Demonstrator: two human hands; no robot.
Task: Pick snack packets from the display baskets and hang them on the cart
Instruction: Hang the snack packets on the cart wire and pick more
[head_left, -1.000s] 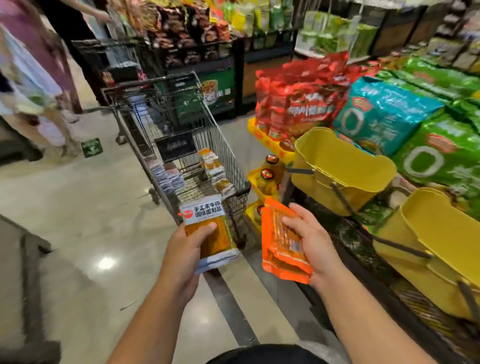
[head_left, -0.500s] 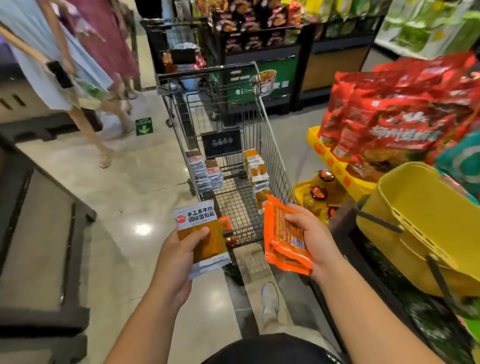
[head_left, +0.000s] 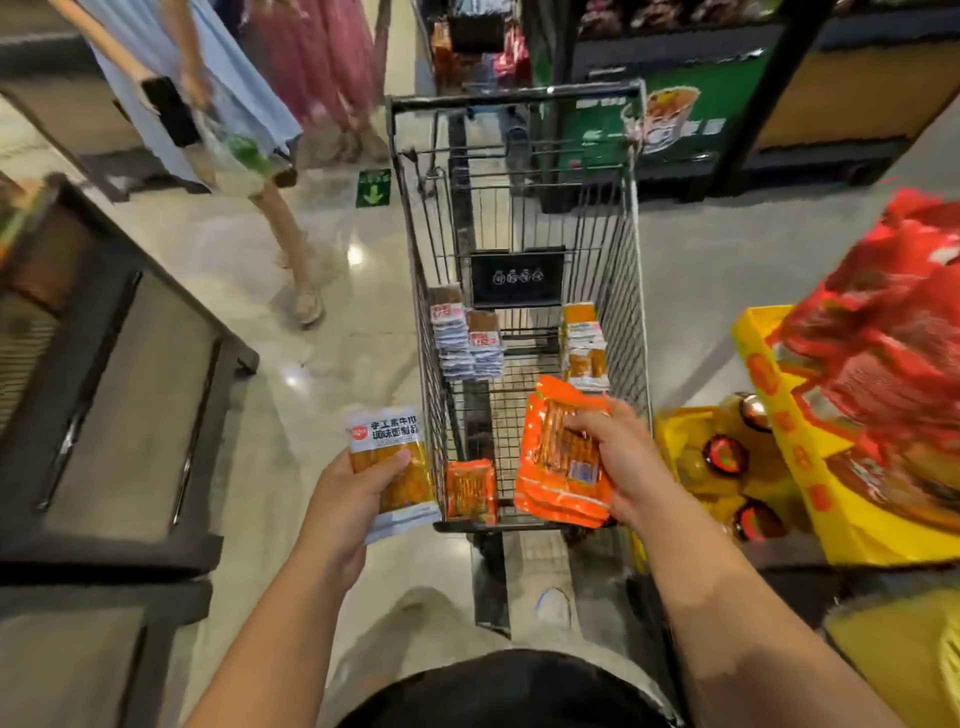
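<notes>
Left hand (head_left: 353, 491) grips white-topped packets (head_left: 392, 457), right hand (head_left: 618, 462) pinches the orange packets (head_left: 558, 467) over the cart (head_left: 519, 332). Probably light, floppy, slick film; best held by the top edge for hanging.

Glossy plastic orange packets (head_left: 563, 457), bare metal wire cart (head_left: 519, 218), polished floor (head_left: 332, 395).

glossy beige floor (head_left: 270, 415), dark shelving (head_left: 675, 47), green floor arrow sticker (head_left: 373, 187)
</notes>
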